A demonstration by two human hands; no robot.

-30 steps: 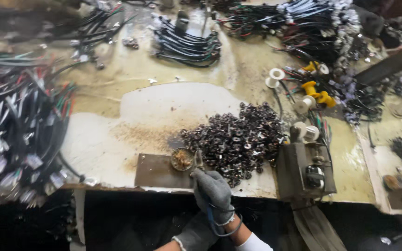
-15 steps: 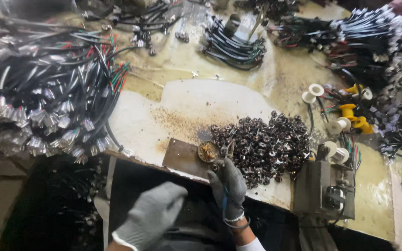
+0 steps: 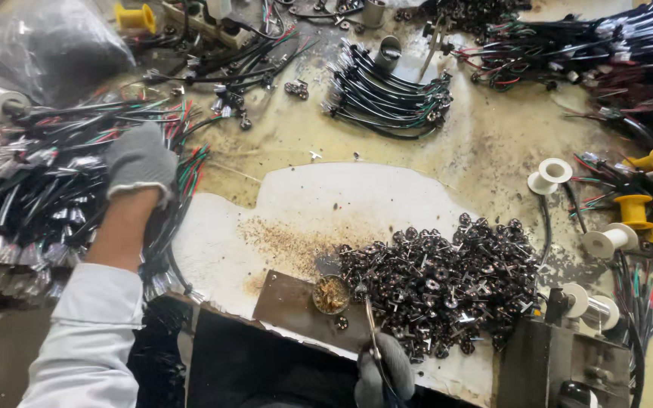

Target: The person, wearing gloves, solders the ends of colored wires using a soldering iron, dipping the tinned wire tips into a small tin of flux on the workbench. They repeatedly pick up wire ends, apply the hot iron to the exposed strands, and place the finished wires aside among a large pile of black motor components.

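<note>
- The right hand (image 3: 384, 370), gloved at the near table (image 3: 485, 162) edge, has its fingers clenched round a thin metal tool (image 3: 372, 326). The tip rests by the small round pot (image 3: 331, 294) on a brown plate (image 3: 292, 304); a nudge would likely tip the pot.
- Just beyond, the heap of small dark parts (image 3: 444, 283) lies loose and close to the edge, so a careless sweep could scatter pieces off it.
- Farther left, the left hand (image 3: 140, 160) presses into the wire bundle (image 3: 35, 193). Whether its fingers grip a strand I cannot tell; pulling might drag tangled wires along.
</note>
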